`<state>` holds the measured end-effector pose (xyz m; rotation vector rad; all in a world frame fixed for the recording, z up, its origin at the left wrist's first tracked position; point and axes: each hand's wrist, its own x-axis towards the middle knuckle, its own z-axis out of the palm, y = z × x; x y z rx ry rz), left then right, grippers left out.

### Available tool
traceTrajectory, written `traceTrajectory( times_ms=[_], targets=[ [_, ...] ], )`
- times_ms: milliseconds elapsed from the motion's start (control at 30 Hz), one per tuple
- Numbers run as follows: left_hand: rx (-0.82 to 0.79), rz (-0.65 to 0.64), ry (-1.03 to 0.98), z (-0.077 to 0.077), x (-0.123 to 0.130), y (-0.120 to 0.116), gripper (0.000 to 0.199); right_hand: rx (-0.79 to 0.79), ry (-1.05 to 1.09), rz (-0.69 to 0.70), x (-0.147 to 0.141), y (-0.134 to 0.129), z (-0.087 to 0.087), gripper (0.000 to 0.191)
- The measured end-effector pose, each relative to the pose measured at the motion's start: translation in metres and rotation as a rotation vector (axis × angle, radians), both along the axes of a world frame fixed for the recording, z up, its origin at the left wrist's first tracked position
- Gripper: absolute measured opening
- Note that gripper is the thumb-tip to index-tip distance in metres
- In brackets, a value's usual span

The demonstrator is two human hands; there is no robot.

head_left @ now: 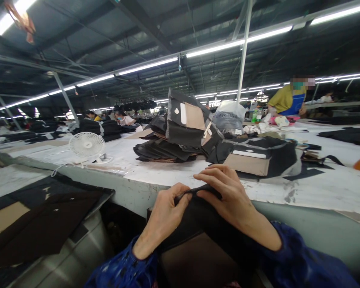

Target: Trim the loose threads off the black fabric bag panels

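Observation:
A piece of black fabric (198,216) with a brown panel hangs in front of me, below the table's near edge. My left hand (169,210) pinches its upper edge between thumb and fingers. On the same edge, just to the right, my right hand (228,196) has its thumb under the fabric and its fingers over the top, the fingertips pointing left. The fabric's lower part drops out of view between my blue sleeves.
Beyond my hands, a stack of black fabric pieces (168,150) lies on the white table (129,170). A small white fan (87,145) stands left. More dark pieces (52,216) lie at lower left. A person in a blue apron (294,105) stands far right.

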<state>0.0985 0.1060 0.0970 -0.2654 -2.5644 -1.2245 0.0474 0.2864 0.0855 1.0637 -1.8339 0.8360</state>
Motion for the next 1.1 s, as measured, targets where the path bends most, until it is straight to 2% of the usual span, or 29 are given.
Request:
traceTrajectory(
  times_ms=[67,167,300,400,533,600,700,800,900,1000,1100],
  targets=[
    [-0.015,-0.038,0.009,0.002,0.000,0.001,0.017,0.130,-0.042,0.037,-0.006,0.002,0.006,0.016],
    [-0.045,-0.158,-0.052,0.005,0.000,-0.003,0.017,0.275,-0.253,0.109,-0.014,0.006,0.014,0.007],
    [-0.020,-0.311,-0.186,0.012,-0.005,-0.009,0.027,0.308,-0.524,0.231,-0.023,0.010,0.025,0.009],
    [-0.014,-0.297,-0.224,0.018,-0.011,-0.009,0.024,0.273,-0.606,0.331,-0.030,0.011,0.028,0.014],
    [-0.123,-0.337,-0.193,0.026,-0.017,-0.006,0.024,0.242,-0.737,0.442,-0.036,0.012,0.028,0.020],
    [-0.149,-0.356,-0.182,0.029,-0.019,-0.006,0.032,0.242,-0.751,0.442,-0.037,0.013,0.029,0.021],
    [-0.088,-0.306,-0.159,0.029,-0.020,-0.006,0.047,0.249,-0.702,0.404,-0.035,0.013,0.033,0.019],
    [-0.087,-0.310,-0.182,0.026,-0.021,-0.005,0.037,0.255,-0.724,0.396,-0.035,0.013,0.036,0.021],
    [-0.127,-0.307,-0.177,0.019,-0.022,-0.003,0.027,0.300,-0.859,0.459,-0.042,0.016,0.036,0.028],
    [-0.085,-0.276,-0.190,0.013,-0.021,-0.005,0.022,0.344,-0.998,0.548,-0.054,0.025,0.033,0.035],
    [0.097,-0.210,-0.227,0.018,-0.023,-0.017,0.023,0.195,-1.036,0.548,-0.064,0.039,0.029,0.047]
  ],
)
